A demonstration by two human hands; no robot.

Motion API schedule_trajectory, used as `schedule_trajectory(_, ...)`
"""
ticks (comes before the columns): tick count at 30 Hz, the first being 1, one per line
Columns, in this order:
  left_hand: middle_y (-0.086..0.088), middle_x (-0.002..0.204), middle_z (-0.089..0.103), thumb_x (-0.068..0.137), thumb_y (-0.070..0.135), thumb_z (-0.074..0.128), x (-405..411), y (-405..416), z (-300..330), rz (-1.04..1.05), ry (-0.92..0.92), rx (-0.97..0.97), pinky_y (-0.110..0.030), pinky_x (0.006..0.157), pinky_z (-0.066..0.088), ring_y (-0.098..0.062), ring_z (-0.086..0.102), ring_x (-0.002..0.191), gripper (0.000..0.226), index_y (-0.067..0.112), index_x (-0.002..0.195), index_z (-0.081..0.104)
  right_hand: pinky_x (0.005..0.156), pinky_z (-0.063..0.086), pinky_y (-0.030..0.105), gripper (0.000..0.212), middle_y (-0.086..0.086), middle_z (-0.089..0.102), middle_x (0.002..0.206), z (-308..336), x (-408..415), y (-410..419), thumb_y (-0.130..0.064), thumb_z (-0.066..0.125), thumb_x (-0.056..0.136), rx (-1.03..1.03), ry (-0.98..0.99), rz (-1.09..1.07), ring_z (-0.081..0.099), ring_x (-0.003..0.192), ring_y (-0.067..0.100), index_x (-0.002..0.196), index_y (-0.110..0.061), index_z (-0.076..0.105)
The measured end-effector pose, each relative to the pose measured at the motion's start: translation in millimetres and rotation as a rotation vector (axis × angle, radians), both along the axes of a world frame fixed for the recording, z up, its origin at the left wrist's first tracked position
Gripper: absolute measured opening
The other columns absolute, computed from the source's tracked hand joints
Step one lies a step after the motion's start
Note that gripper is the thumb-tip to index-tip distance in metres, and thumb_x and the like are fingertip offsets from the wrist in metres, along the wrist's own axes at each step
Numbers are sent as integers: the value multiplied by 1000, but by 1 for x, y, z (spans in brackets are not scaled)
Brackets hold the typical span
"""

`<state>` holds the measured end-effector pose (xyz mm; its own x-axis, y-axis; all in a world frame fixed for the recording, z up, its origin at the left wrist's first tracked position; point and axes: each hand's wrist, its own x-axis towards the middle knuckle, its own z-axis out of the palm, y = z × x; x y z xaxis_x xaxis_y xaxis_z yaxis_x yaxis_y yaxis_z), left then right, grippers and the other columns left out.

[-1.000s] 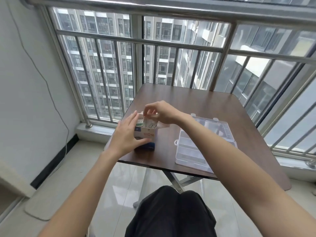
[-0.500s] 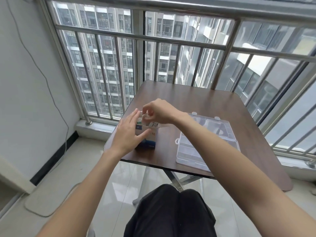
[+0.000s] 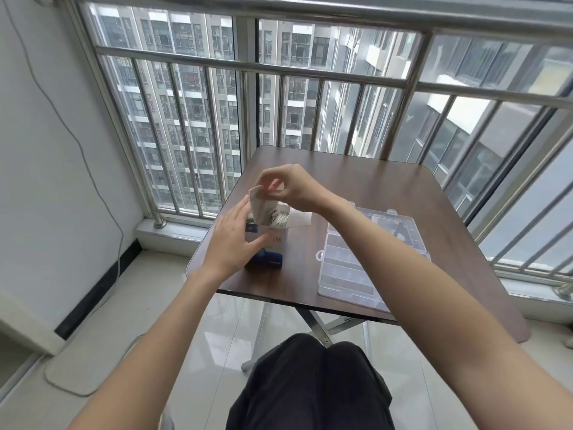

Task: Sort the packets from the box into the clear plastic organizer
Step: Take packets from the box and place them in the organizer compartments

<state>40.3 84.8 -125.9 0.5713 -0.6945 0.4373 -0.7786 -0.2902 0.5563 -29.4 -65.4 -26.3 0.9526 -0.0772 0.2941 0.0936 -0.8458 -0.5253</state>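
The left hand [image 3: 231, 243] steadies the small blue-and-white carton [image 3: 269, 243] near the brown table's [image 3: 356, 181] left edge, fingers straight against its side, thumb across its front. The right hand [image 3: 290, 187] pinches a pale packet [image 3: 259, 201] partly drawn out of the open top. Best to pull straight up, keeping the carton braced so it won't tip, then carry across to the clear plastic organizer [image 3: 369, 265] lying well to the right
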Motion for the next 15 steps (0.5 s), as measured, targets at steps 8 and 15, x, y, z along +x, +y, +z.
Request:
schedule_trajectory(8, 3, 154, 25, 80, 68, 46, -6, 2, 6, 8, 80, 29, -37, 116, 22, -9, 21, 141, 85, 16, 145, 32, 69, 49, 16, 11, 4, 69, 87, -3, 3, -17, -13, 65, 88, 260, -360, -327, 61, 77, 12, 92, -4, 70)
schedule_trajectory(15, 0, 148, 37, 90, 58, 32, -24, 2, 79, 62, 27, -303, -36, 111, 28, -9, 32, 135, 66, 16, 141, 38, 73, 55, 29, 8, 2, 66, 79, 9, -52, -39, -17, 67, 87, 796, -414, -349, 62, 75, 14, 80, -14, 62)
